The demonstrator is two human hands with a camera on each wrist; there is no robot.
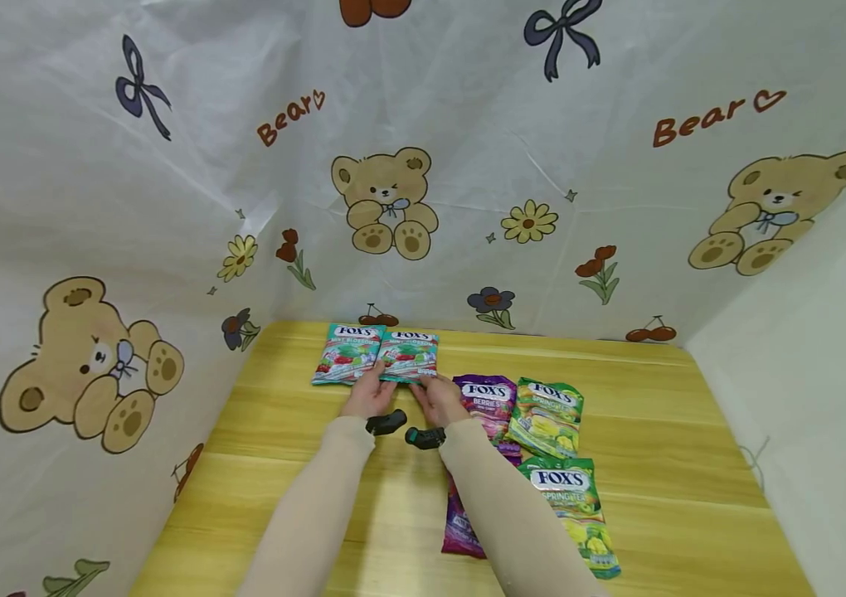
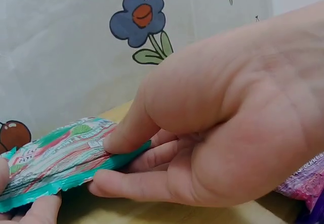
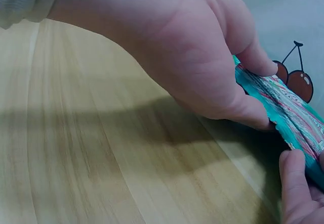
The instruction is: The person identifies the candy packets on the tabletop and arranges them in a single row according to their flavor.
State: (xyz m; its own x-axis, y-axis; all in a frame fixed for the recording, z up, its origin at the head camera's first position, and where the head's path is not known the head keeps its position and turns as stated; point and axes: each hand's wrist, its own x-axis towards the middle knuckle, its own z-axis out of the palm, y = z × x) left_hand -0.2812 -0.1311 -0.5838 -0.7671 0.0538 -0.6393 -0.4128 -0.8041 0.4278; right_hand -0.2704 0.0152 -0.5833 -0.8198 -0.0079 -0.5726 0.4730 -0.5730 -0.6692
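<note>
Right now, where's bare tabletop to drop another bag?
Free: the table's left half, from the teal bags to the near edge, and the strip right of the green bags. Crowded: centre-right, where purple bags and green bags overlap beside both hands.

1. "FOX'S" on both teal bags at back of table – left teal bag (image 1: 346,354), right teal bag (image 1: 410,356); line under logo looks like "MINT BLOSSOM", too small to be sure.
2. "FOX'S" + "BERRIES" on purple bag (image 1: 488,405).
3. "FOX'S" + "SPRING TEA" on far green bag (image 1: 546,417) & near green bag (image 1: 576,510).
4. "Bear" w/ heart, twice on backdrop sheet (image 1: 714,116).
5. Wrist views: teal bag print unreadable.
</note>
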